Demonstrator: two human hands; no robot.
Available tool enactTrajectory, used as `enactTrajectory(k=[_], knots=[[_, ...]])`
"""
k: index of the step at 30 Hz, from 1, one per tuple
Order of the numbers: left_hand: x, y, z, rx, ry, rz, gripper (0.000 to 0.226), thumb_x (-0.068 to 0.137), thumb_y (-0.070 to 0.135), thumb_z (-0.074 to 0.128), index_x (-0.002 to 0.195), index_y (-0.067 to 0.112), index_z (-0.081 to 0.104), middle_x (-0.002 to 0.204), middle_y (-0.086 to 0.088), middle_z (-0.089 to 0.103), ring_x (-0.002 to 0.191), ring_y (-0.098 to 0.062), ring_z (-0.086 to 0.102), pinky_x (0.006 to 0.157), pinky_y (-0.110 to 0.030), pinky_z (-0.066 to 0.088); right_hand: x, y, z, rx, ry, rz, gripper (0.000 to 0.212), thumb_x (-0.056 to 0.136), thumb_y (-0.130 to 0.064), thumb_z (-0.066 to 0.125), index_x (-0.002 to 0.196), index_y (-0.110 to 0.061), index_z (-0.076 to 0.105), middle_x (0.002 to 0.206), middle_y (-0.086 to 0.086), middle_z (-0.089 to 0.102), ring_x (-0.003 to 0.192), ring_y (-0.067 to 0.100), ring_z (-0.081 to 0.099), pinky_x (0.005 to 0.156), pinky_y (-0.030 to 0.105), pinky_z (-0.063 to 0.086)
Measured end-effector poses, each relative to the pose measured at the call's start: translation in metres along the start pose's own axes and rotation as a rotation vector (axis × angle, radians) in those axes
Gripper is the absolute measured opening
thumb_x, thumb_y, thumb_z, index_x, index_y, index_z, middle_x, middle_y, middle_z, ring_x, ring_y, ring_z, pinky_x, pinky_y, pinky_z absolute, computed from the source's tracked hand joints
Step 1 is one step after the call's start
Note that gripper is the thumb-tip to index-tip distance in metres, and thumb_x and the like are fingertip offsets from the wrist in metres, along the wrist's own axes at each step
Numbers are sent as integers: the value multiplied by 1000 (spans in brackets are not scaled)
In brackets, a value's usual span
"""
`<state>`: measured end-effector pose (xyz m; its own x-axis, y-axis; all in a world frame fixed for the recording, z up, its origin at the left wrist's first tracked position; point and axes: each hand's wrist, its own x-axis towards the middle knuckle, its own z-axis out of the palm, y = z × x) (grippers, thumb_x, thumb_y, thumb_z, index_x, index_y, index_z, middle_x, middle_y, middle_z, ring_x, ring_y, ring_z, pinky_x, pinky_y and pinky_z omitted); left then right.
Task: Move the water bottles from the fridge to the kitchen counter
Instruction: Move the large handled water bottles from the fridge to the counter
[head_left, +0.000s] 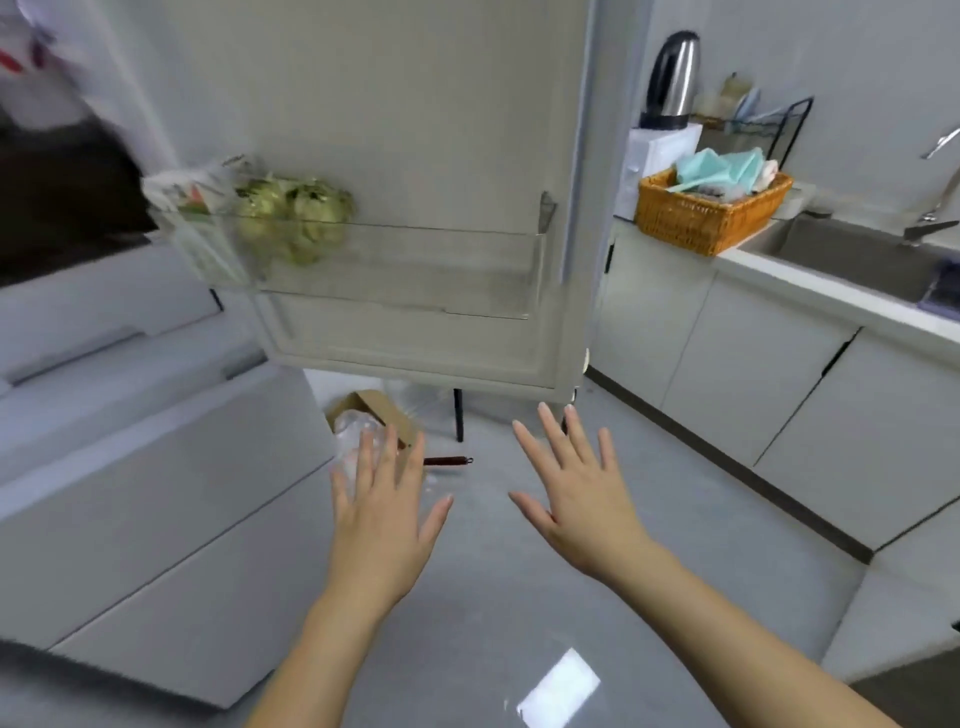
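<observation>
Hovering palm-down above the glossy grey floor (493, 597), the left hand (382, 525) and right hand (576, 499) are both spread wide, fingers straight and apart, and neither holds anything. Just past the left fingertips, a cardboard box (374, 408) sits on the floor with crumpled clear plastic (353, 431) in it, and a thin dark rod (449, 461) lies beside the box. Beyond these, the fridge door (415, 104) stands open with its inner side facing the camera. Its clear door shelf (415, 270) holds blurred green produce (293, 218) and a printed packet (192, 208) at the left end. To the right, the kitchen counter (810, 283) runs back along the wall, with a sink (852, 254) set into it. A wicker basket (711, 218) of pale cloths sits on its far end, and a steel kettle (672, 78) stands behind that. I cannot tell where the water bottles are; nothing here reads plainly as one.
</observation>
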<state>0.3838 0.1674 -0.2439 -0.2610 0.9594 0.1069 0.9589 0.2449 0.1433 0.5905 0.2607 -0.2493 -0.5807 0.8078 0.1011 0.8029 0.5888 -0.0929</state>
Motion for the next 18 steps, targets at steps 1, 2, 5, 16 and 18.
enactTrajectory(k=[1, 2, 5, 16, 18], knots=[[-2, -17, -3, 1, 4, -35, 73, 96, 61, 21, 154, 28, -7, 161, -1, -20, 143, -21, -30, 117, -53, -2, 9, -14, 2, 0, 1, -30, 70, 95, -65, 15, 153, -38, -12, 158, -5, -27, 146, 24, -29, 119, 51, -9], [-5, -32, -4, 10, 2, -70, 73, 96, 61, 22, 154, 28, -7, 161, -1, -19, 144, -22, -29, 117, -53, -2, 18, -27, 4, 7, 7, -61, 70, 94, -65, 15, 154, -37, -9, 158, -5, -25, 145, 24, -29, 119, 51, -8], [-15, -71, -5, 9, 7, -164, 73, 95, 61, 21, 155, 28, -5, 163, -5, -9, 148, -27, -17, 117, -54, -1, 42, -64, 11, 39, -5, -131, 69, 95, -63, 21, 155, -37, 0, 164, -3, -13, 146, 22, -26, 120, 54, -3], [-12, -182, -13, 24, 62, -428, 76, 95, 62, 24, 155, 26, -6, 162, -6, -13, 145, -24, -25, 118, -54, -3, 148, -179, 40, 58, -87, -421, 70, 99, -60, 25, 155, -35, -7, 164, -1, -15, 148, 24, -23, 118, 52, -11], [-3, -204, -17, 34, 73, -470, 78, 94, 63, 27, 154, 27, -9, 161, -6, -17, 140, -21, -32, 118, -54, -5, 175, -201, 45, 70, -94, -477, 69, 99, -60, 25, 155, -35, -9, 163, -2, -20, 147, 23, -26, 116, 49, -15]])
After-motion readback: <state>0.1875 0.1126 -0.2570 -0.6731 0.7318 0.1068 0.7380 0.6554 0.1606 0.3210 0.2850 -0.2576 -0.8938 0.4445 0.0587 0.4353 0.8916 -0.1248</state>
